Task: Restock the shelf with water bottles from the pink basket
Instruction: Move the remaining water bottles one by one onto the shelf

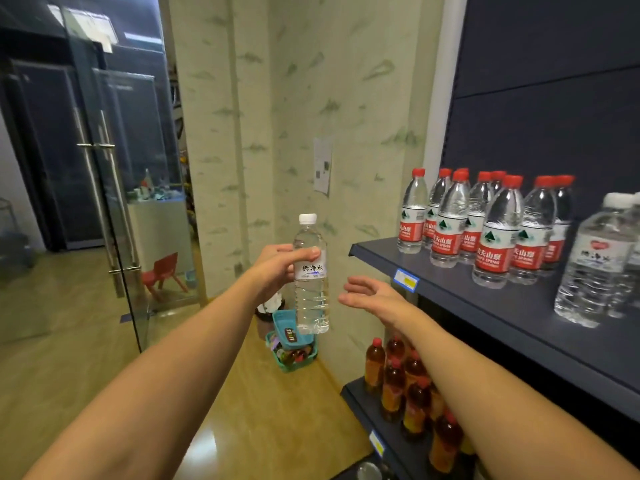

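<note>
Left hand [277,268] grips a white-capped water bottle [310,275] at its upper half, fingers wrapped behind and thumb laid across the front just above the white label; bottle upright, held in the air to the left of the shelf's end, clear of any surface. Right hand [372,295] just beside it on the right, not touching: fingers loosely spread and relaxed, palm turned toward the bottle, holding nothing. Both forearms bare, reaching forward from the bottom of the view. To the right, the dark upper shelf [485,306] carries a cluster of red-capped water bottles [491,230] with red-and-white labels, standing upright in rows near the shelf's left end; at the far right edge, white-capped bottles [592,265] of the same label as the held one stand close together, somewhat blurred. A blue-and-yellow price tag [406,279] sits on the shelf's front lip. Below, a lower shelf [360,403] holds amber drink bottles [405,386] with red caps, partly hidden by the right forearm. On the wooden floor [242,410] beneath the held bottle, against the corner of the wall, sits a teal basket [294,355] with assorted small items inside, a teal box tilted on top of it. Pale patterned wall [329,81] behind, with a paper notice [322,166] stuck on it. Glass door [114,202] with metal handles to the left; a small red chair [162,271] visible through it. Pink basket not in view.
</note>
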Demonstrator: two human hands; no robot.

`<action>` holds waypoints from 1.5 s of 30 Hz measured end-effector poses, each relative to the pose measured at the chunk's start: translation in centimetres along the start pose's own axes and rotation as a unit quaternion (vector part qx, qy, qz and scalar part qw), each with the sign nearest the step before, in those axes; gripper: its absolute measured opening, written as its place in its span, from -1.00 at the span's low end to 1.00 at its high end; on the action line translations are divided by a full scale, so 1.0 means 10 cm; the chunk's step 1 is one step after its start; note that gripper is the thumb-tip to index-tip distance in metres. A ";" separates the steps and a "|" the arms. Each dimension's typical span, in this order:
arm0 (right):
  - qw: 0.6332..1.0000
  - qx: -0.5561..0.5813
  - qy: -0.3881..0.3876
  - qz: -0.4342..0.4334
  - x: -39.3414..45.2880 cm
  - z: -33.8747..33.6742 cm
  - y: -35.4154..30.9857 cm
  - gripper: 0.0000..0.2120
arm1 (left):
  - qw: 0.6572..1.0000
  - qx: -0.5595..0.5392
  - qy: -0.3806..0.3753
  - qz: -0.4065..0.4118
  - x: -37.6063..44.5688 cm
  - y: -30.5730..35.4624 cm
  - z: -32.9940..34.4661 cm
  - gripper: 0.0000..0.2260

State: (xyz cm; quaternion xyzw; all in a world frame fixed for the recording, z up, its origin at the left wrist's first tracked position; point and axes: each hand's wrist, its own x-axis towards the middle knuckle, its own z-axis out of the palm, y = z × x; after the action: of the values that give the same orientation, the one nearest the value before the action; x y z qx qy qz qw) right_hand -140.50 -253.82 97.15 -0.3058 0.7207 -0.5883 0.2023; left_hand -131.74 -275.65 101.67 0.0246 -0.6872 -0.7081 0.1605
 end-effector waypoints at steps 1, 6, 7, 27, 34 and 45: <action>1.000 -0.001 0.001 0.001 -0.01 -0.03 -0.04 -0.14 | 1.000 0.000 -0.003 0.006 0.02 0.04 0.04 -0.59; 0.999 -0.028 0.004 -0.014 -0.06 -0.13 -0.20 0.07 | 0.999 0.002 -0.045 0.021 0.16 0.17 0.32 -0.64; 0.999 -0.031 0.013 -0.018 -0.09 -0.17 -0.24 0.05 | 0.998 -0.002 -0.056 0.025 0.18 0.19 0.42 -0.63; 0.955 -0.061 0.289 -0.017 -1.75 -1.76 -0.68 -0.57 | 0.938 -0.071 -0.334 0.062 0.23 0.65 2.97 -0.62; 0.929 -0.043 0.368 -0.009 -2.39 -2.03 -0.64 -0.64 | 0.920 -0.057 -0.382 0.061 0.01 0.71 3.62 -0.64; 0.868 -0.083 0.486 0.058 -3.49 -2.80 -0.60 0.07 | 0.933 -0.068 -0.345 0.070 0.63 0.18 2.53 -0.49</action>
State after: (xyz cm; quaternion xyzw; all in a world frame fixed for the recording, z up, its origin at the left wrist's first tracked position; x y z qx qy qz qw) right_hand -132.00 -210.63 106.95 0.0450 0.7904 -0.5881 -0.1657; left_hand -143.83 -252.85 105.95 -0.2805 -0.6501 -0.7052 -0.0362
